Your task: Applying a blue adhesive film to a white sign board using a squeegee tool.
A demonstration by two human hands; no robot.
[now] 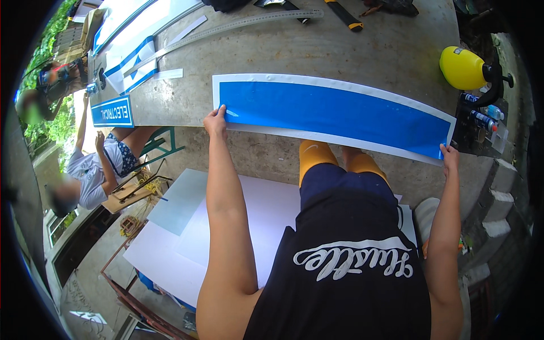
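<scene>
A long blue sign panel with a white border (334, 107) spans the space between my hands at the near edge of the table, its far side over the tabletop. At its left end, my left hand (215, 122) pinches the near corner, thumb on the blue face. My right hand (450, 158) grips the near right corner in the same way. The fingers beneath the panel are hidden. Beyond the panel's left end lie a long metal ruler (226, 32) and a blue-and-white printed sheet (133, 65).
The grey metal table (374, 56) carries a black-and-yellow cutter (344, 15) and a small blue sign (111, 111). A yellow spray bottle (462, 68) and cans (483, 120) stand right. A seated person (93, 170) is at left. White sheets (187, 243) lie behind me.
</scene>
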